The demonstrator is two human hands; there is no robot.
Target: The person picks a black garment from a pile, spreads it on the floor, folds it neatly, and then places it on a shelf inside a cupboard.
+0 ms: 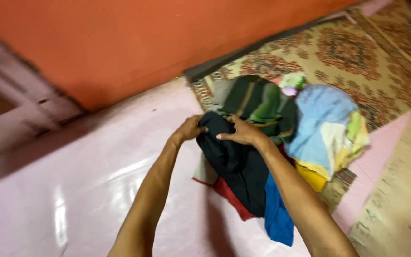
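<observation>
An orange wall (134, 43) fills the upper part of the view, with a pale doorframe (20, 95) blurred at its left. Below it spreads a glossy pink floor (72, 181), which catches light in streaks. A patterned rug (357, 52) lies along the wall to the right, reaching under a heap of clothes; beyond the rug, at the right edge, is a rough beige strip (405, 200).

The heap sits where rug and floor meet. Its far part is a dark green striped cloth (253, 97), and beside that, to the right, a light blue cloth (322, 119) with yellow and white patches. A small pale green and lilac piece (292, 82) tops the heap's far edge. Nearer the person, a blue cloth (277, 214) and a red cloth (231, 195) stick out from under a black garment (236, 166), which lies on the near side of the heap, partly over the floor.

Both bare arms reach forward to that black garment's top edge. The left hand (189, 128) is closed on the cloth's left corner, fingers curled into the fabric. The right hand (243, 133) grips the edge just beside it, thumb pointing toward the left hand, fingers wrapped over the cloth.
</observation>
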